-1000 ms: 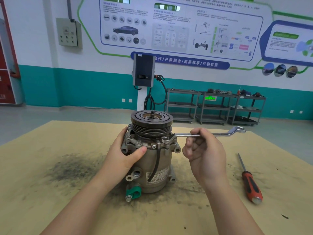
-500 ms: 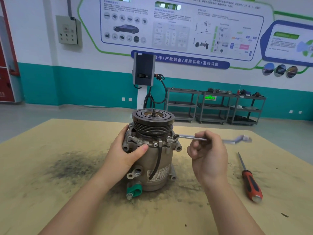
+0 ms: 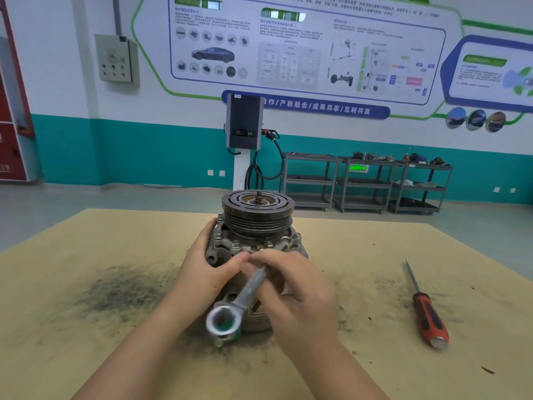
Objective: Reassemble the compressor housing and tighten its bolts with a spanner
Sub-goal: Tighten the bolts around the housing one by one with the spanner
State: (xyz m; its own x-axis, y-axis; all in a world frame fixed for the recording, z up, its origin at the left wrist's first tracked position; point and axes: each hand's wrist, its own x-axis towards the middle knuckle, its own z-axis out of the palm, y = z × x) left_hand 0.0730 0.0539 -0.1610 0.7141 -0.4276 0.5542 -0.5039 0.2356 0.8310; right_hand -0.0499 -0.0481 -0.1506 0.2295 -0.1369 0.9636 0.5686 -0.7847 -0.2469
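Screwdriver with a red-and-black handle lies on the table to the right, well apart from the work, its tip pointing away from the person. A dark smear of grime stains the tan tabletop to the left of the hands. Beyond the table stand a wall charger with its cable, three metal carts against the teal-banded wall, and a grey switch box higher up on the left.

The compressor stands upright at the middle of the table, its long axis vertical and its grooved pulley on top, with the shaft stub sticking up from the pulley's centre. Both hands and the spanner cover most of the body below the flange, so only a little of the lower housing and a scrap of green cap show.

The left hand wraps the housing's left side under the bolt flange, thumb across the front. The right hand has its fingers curled round the spanner near its far end, next to the left thumb. The spanner's shaft slants from the flange's front edge down and toward the person, its free ring end nearest the camera, in front of the housing's base. Its working end is hidden behind the fingers, so whether it sits on a bolt cannot be told.
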